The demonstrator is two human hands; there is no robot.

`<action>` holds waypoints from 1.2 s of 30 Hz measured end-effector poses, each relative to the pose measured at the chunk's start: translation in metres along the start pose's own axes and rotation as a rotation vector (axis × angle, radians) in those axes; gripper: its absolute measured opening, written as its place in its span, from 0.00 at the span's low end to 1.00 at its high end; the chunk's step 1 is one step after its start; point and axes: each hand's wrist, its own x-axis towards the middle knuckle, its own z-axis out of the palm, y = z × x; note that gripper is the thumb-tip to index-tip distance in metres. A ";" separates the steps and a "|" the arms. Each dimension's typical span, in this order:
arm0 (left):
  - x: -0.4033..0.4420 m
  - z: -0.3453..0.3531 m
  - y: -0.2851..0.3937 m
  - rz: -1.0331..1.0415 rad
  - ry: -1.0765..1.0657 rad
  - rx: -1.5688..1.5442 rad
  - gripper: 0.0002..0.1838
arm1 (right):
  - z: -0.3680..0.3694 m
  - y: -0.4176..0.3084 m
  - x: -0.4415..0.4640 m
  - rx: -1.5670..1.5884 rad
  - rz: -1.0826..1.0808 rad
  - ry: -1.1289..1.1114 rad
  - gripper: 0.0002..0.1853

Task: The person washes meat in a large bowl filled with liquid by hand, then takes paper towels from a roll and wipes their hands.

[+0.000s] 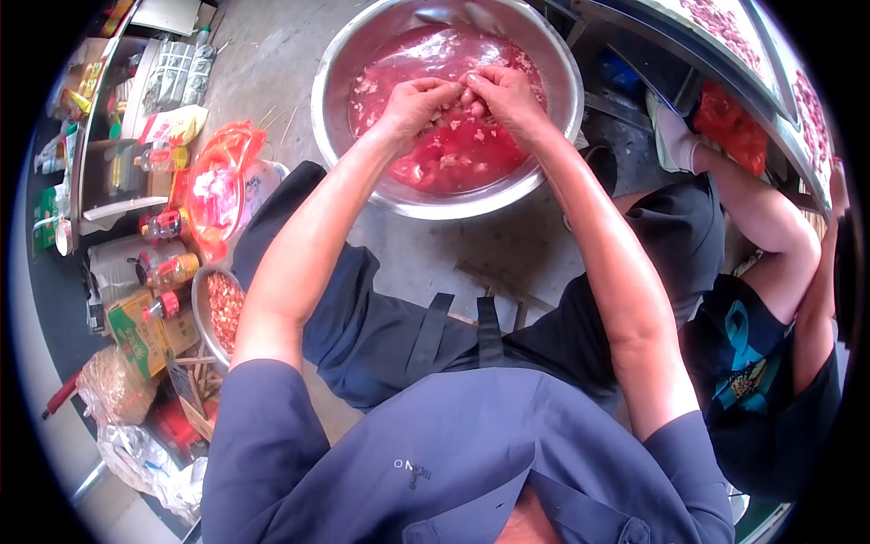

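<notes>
A large metal basin [566,109] stands on the floor before me, with reddish liquid [494,156] and many small pale pieces in it. My left hand [420,103] and my right hand [504,96] meet above the liquid, fingertips pinched together. Some small pinkish lump seems to lie between them, but the fingers cover most of it and its kind is unclear. Both hands look wet. Neither touches the basin's rim.
At left, shelves hold bottles [172,270], a red plastic bag [222,186] and a bowl [201,304] of reddish-brown bits. On the right sits another person [761,208], beside a raised table [770,100] bearing small reddish pieces.
</notes>
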 end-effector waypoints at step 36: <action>0.002 -0.014 0.002 -0.002 -0.145 -0.342 0.03 | 0.012 -0.010 -0.012 -0.483 -0.106 0.080 0.17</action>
